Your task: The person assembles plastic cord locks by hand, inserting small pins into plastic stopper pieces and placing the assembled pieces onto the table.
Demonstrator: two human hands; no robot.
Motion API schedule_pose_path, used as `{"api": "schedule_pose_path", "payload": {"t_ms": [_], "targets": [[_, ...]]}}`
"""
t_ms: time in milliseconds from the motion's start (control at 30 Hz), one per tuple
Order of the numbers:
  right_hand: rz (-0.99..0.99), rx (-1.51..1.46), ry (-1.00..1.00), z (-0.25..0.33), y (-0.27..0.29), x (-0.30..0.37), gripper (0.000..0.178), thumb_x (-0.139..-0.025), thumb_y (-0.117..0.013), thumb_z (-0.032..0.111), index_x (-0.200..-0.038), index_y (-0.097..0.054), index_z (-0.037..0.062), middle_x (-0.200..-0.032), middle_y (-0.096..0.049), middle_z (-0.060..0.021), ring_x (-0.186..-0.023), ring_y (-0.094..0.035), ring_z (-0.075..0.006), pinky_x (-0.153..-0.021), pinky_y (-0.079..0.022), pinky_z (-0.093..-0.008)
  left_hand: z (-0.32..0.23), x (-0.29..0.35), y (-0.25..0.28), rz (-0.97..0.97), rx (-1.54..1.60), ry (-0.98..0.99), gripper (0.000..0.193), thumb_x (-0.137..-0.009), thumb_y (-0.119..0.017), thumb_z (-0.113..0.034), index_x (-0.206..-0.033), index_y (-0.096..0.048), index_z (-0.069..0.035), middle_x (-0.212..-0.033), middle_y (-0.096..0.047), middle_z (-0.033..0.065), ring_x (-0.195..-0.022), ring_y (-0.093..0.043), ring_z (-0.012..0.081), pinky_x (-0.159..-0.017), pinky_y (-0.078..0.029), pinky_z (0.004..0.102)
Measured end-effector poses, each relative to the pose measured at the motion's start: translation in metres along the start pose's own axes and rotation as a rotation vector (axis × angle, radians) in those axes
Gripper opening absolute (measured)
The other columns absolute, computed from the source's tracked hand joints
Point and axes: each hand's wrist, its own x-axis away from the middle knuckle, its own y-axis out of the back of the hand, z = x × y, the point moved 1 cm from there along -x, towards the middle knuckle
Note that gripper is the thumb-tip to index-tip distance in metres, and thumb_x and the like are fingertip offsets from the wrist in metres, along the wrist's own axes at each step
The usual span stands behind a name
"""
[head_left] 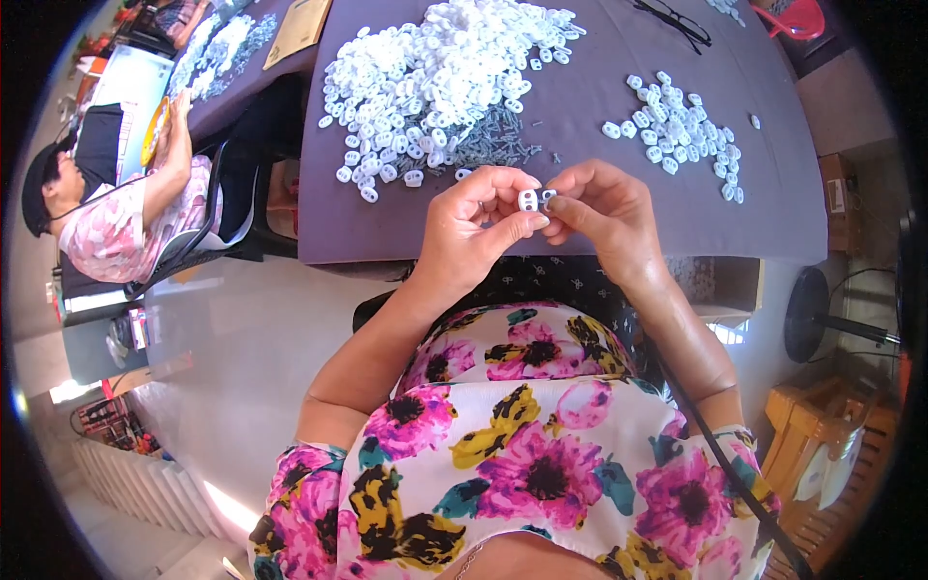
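Just over the near edge of the table, my left hand pinches a small white two-hole plastic piece between thumb and forefinger. Close against it, the thumb and forefinger of my right hand grip a second small white plastic piece, mostly covered by the fingers. Whether the two pieces touch or are joined I cannot tell. Beyond my left hand lies a big heap of similar white pieces, with small grey rod-like parts spilling from its near side. A smaller scatter of white pieces lies beyond my right hand.
A grey cloth covers the table. Black eyeglasses lie at its far side, near a red object. On the left, another person sits at a second table. A black fan-like stand and a wooden chair are at right.
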Motion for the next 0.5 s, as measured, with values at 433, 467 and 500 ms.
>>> {"api": "schedule_pose_path", "payload": {"t_ms": [433,467,500], "targets": [[0.002,0.024,0.004,0.0048,0.0033,-0.0021,0.009,-0.088,-0.062,-0.001,-0.096,-0.06,-0.0018,-0.083,-0.065,-0.0076,-0.07,-0.064,-0.0118,-0.062,-0.053,-0.0224,-0.0056,-0.002,0.0022,0.02,-0.006,0.056,0.024,-0.084,-0.067,0.002,-0.106,-0.061,0.001,-0.087,-0.065,0.0034,-0.076,-0.059,0.0071,-0.069,-0.049,0.0202],[0.002,0.024,0.004,0.0046,0.0032,-0.002,0.009,-0.088,-0.062,-0.001,-0.096,-0.06,-0.0018,-0.083,-0.065,-0.0076,-0.07,-0.064,-0.0118,-0.062,-0.053,-0.0224,-0.0051,-0.0018,0.0025,0.017,-0.021,0.055,0.024,-0.083,-0.067,0.002,-0.106,-0.061,0.001,-0.087,-0.065,0.0034,-0.076,-0.06,0.0072,-0.069,-0.049,0.0202],[0.003,0.016,-0.001,0.0044,0.0029,-0.0018,0.009,-0.088,-0.062,-0.001,-0.096,-0.06,-0.0017,-0.083,-0.065,-0.0074,-0.07,-0.064,-0.0117,-0.062,-0.053,-0.0224,-0.0041,-0.0018,0.0021,0.017,-0.021,0.054,0.024,-0.083,-0.067,0.002,-0.106,-0.061,0.001,-0.087,-0.065,0.0034,-0.076,-0.06,0.0072,-0.069,-0.049,0.0202]]}}
